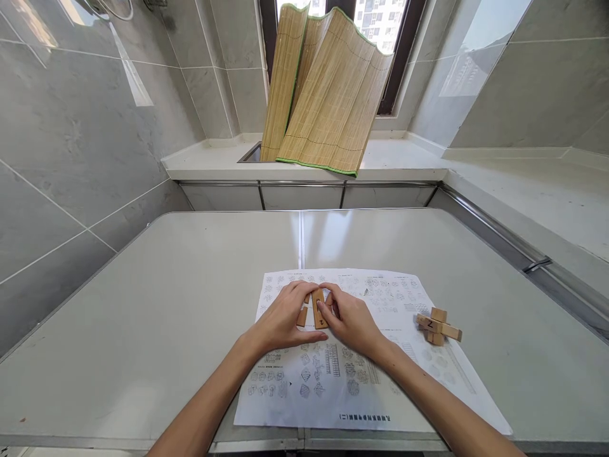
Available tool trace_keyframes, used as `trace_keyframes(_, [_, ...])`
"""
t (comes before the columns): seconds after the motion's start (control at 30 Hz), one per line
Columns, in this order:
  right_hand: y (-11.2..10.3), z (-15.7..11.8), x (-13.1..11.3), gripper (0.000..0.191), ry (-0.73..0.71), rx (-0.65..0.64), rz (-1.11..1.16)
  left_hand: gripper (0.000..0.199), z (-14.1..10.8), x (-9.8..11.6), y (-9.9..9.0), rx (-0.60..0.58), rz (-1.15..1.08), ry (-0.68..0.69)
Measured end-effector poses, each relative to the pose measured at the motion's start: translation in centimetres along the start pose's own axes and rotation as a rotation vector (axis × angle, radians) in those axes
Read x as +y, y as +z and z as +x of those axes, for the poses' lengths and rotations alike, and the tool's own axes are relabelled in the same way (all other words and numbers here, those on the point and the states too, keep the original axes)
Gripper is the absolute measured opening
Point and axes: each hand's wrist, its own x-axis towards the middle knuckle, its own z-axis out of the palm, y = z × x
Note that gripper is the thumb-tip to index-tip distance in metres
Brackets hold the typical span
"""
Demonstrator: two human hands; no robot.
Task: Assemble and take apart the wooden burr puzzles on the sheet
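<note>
A wooden piece marked "2" (320, 310) stands lengthwise between my two hands, over a printed paper sheet (380, 406). My right hand (351, 317) is closed on this piece, thumb on its face and index finger at its top end. Curved around the left side is my left hand (285, 317), its fingertips near the piece's top end and its thumb stretched apart below. Another small wooden piece (302, 317) shows beside my left palm. More wood shows partly behind the right fingers. On the sheet's right edge sits an assembled wooden block cross (438, 327).
The pale table (118, 317) has a seam down its middle. Behind it, a folded bamboo mat (333, 95) leans on the white window ledge (214, 166). Grey tiled walls (95, 127) rise on both sides.
</note>
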Motion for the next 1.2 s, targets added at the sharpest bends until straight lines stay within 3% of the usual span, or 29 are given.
trace_keyframes(0.2, [-0.1,0.0,0.1,0.033,-0.010,-0.034,0.031,0.065,0.2,0.0,-0.1,0.026,0.015,-0.016])
trace_keyframes(0.53, [-0.4,-0.3,0.3,0.033,-0.018,-0.064,0.027,0.048,-0.2,-3.4,-0.4,0.237,0.258,-0.182])
trace_keyframes(0.87, [-0.6,0.0,0.3,0.029,-0.006,-0.069,0.049,0.048,-0.2,-3.6,-0.6,0.303,0.355,-0.191])
trace_keyframes(0.97, [-1.9,-0.4,-0.3,0.029,-0.008,-0.088,0.078,0.047,-0.2,-3.2,-0.5,0.308,0.359,-0.146])
trace_keyframes(1.07, [-4.8,-2.2,-1.1,0.024,-0.020,-0.059,0.031,0.043,-0.2,-2.8,-0.5,0.298,0.350,-0.108])
trace_keyframes(1.2, [-9.7,-6.3,-1.0,0.024,0.076,0.166,-0.147,0.035,-0.1,-2.5,-0.5,0.303,0.350,-0.090])
